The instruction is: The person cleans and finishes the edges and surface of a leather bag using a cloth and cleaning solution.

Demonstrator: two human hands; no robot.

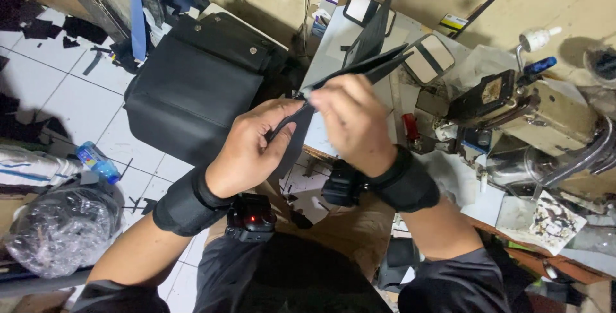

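White floor tiles lie below as my left hand (247, 149) and right hand (350, 120) each pinch the black strip (359, 69), holding it taut between them.

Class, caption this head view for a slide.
Both hands, left and right, pinch a folded black leather strip beside a sewing machine.

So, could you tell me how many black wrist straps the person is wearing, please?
2: one wrist strap on the left wrist, below the left hand, and one on the right wrist, below the right hand. None look hidden.
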